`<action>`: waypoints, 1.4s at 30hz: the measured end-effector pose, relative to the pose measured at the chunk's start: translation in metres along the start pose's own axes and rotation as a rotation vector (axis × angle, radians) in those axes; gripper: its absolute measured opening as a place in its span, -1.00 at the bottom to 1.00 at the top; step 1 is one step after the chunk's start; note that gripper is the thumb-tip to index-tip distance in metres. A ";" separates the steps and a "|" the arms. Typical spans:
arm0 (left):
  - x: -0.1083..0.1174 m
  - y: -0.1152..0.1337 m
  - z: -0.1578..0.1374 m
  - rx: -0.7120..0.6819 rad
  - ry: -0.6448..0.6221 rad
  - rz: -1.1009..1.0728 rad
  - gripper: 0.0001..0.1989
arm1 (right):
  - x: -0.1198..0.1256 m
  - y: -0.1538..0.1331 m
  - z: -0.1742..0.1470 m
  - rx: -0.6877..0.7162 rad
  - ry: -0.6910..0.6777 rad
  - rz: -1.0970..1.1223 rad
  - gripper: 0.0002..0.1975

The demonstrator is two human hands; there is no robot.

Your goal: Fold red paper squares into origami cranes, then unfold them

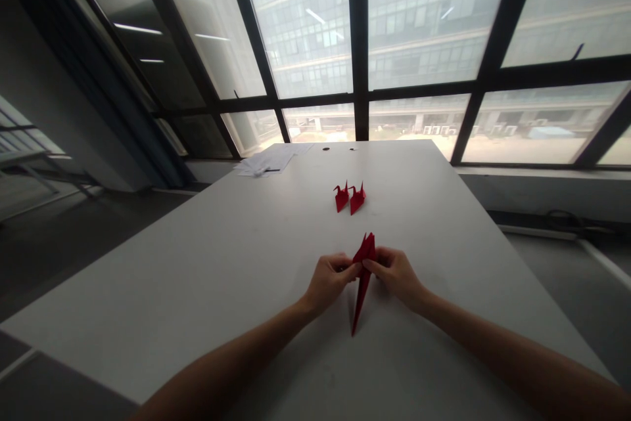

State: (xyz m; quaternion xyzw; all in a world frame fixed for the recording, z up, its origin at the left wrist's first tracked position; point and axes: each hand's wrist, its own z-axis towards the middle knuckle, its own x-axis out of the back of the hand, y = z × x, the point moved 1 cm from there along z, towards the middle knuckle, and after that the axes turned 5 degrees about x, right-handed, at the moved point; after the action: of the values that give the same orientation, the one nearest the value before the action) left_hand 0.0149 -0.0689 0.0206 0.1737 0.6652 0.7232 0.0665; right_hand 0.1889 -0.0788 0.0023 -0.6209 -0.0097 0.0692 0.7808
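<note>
Between my two hands is a piece of folded red origami paper point(363, 289), long and narrow, its thin point aimed toward me and its wider end away. My left hand point(331, 278) pinches it from the left, thumb on top near the middle. From the right, my right hand point(397, 273) grips it the same way, the thumbs almost meeting on the paper. The fingers under the paper are partly hidden. Farther off on the table stand two finished red paper cranes point(342, 199) side by side, the right crane point(357, 200) close against the left one.
The white table point(221, 257) runs away from me toward tall framed windows point(310, 20). White paper sheets point(271, 159) lie at its far left with a dark, thin item on them. A small round hole point(326, 149) shows near the far edge. A dark curtain point(98, 73) hangs at left.
</note>
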 end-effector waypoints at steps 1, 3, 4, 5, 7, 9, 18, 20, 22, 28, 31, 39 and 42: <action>-0.001 0.001 -0.001 -0.008 0.005 0.022 -0.68 | 0.000 0.001 0.000 0.005 0.003 -0.007 -0.73; -0.001 0.001 -0.001 -0.012 0.026 0.047 -0.69 | 0.002 0.004 0.001 0.007 0.008 -0.016 -0.74; -0.002 0.000 -0.002 -0.009 0.033 0.049 -0.70 | 0.002 0.005 0.001 0.006 0.010 -0.012 -0.74; -0.002 0.000 -0.002 -0.003 0.032 0.044 -0.69 | 0.003 0.005 0.001 0.004 0.011 -0.006 -0.74; -0.002 -0.003 -0.002 0.015 0.013 0.024 -0.69 | 0.003 0.004 0.001 0.007 0.010 0.008 -0.72; -0.003 -0.005 -0.002 0.033 -0.012 0.003 -0.69 | 0.003 0.001 0.001 0.003 0.004 0.027 -0.71; -0.005 -0.007 -0.001 0.111 -0.024 -0.044 -0.68 | 0.002 0.000 0.000 -0.042 -0.002 0.128 -0.71; -0.005 -0.006 -0.002 0.130 -0.030 -0.035 -0.67 | 0.003 0.002 0.000 -0.043 -0.006 0.126 -0.70; -0.006 -0.005 -0.002 0.150 -0.082 -0.048 -0.66 | 0.003 0.002 0.000 -0.041 -0.010 0.124 -0.69; -0.001 -0.004 0.000 0.118 -0.167 -0.043 -0.61 | 0.002 0.000 0.000 -0.035 0.030 0.114 -0.67; 0.002 -0.004 0.003 0.095 -0.048 -0.128 -0.63 | 0.001 0.003 0.001 -0.041 0.022 0.094 -0.61; 0.004 -0.004 0.003 0.122 0.018 -0.304 -0.66 | -0.003 0.012 0.001 0.033 -0.061 0.042 -0.74; 0.003 -0.005 0.002 0.095 0.006 -0.313 -0.68 | -0.002 0.008 -0.002 0.061 -0.049 -0.020 -0.73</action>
State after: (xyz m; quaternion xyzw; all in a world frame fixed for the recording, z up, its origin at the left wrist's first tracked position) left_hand 0.0119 -0.0653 0.0167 0.0686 0.7177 0.6723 0.1682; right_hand 0.1863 -0.0789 -0.0055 -0.5946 -0.0329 0.0768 0.7997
